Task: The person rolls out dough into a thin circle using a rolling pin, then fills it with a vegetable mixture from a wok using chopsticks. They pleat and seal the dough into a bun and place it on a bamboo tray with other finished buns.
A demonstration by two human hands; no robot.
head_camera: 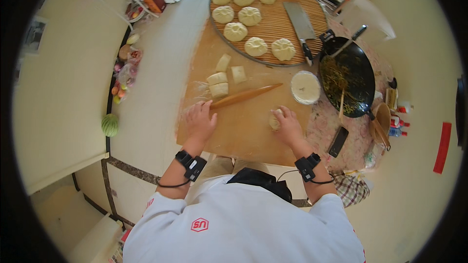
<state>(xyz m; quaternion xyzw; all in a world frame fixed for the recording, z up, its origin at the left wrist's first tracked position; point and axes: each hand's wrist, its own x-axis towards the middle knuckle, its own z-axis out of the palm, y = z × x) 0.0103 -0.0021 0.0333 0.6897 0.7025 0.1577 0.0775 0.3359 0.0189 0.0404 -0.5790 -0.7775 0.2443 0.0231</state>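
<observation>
On the wooden board my left hand rests at the near left end of a tapered wooden rolling pin; whether its fingers close round the pin is hard to tell. My right hand has its fingers on a small piece of dough near the board's right side. Several cut dough pieces lie beyond the rolling pin. A round white bowl of flour stands to the right of the pin's far tip.
A round slatted tray at the back holds several pleated buns and a cleaver. At right are a black wok with chopped filling, a spatula, a phone and a wooden-coloured bowl.
</observation>
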